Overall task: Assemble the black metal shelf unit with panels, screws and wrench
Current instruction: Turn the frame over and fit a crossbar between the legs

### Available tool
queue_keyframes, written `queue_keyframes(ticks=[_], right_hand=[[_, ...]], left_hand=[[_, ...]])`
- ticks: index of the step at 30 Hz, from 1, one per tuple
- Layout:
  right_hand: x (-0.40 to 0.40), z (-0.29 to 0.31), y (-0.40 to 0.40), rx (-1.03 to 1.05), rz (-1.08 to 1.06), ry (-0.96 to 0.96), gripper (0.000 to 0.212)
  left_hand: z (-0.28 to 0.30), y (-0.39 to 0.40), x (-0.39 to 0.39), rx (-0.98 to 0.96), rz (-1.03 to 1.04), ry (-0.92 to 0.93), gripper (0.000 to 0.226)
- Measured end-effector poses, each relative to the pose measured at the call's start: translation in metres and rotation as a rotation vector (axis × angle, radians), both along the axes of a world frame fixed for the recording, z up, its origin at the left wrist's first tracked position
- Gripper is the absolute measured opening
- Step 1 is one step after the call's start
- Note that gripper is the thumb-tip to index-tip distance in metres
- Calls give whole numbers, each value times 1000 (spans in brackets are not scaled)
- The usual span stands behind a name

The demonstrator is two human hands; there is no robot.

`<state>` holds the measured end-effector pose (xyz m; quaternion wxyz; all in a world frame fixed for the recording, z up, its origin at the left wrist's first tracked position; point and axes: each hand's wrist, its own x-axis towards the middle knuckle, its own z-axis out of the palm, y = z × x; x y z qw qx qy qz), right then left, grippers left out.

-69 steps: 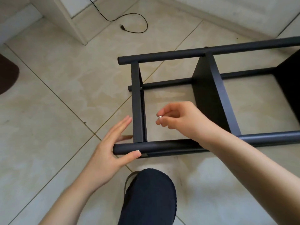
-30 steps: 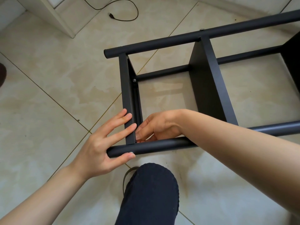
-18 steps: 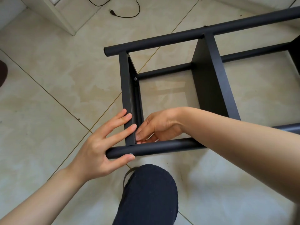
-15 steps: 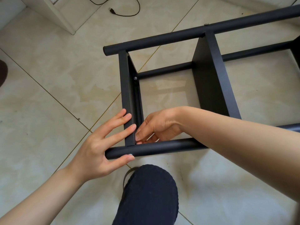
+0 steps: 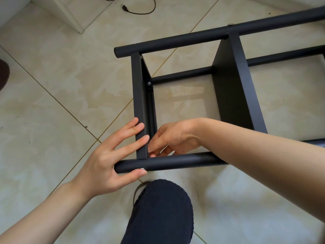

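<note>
The black metal shelf unit lies on its side on the tiled floor, its near tube point(image 5: 175, 162) running left to right in front of me. My left hand point(image 5: 105, 162) presses straight fingers on the end panel point(image 5: 139, 95), thumb under the tube beside a silver screw head point(image 5: 142, 169). My right hand point(image 5: 174, 138) reaches inside the frame, fingertips pinched together at the inner corner of panel and tube; the small silver fastener it pinches is hidden. A middle panel point(image 5: 232, 95) stands further right, and another screw point(image 5: 149, 83) shows inside the end panel.
My dark-clothed knee point(image 5: 158, 213) is just in front of the near tube. A black cable with a plug point(image 5: 140, 9) lies on the floor at the top, beside a white furniture corner point(image 5: 70, 13). A dark object point(image 5: 3, 73) sits at the left edge.
My right hand, which pinched a small silver fastener above the frame, has dropped to the inner corner by the end panel. My left fingers moved onto the panel. Hardly anything shifted in the last half second.
</note>
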<state>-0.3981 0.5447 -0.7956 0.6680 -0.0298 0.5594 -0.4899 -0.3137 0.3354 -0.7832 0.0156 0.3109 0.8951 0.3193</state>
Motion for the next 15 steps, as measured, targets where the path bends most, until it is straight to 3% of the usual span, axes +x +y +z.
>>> queue_keyframes(ticks=[7,15], right_hand=[[0,-1,-2,25,25,12,20],[2,-4,-5,31,24,-5,13]], left_hand=[[-2,0,0,15,2,-5,59],[-2,0,0,23,6,-9,59]])
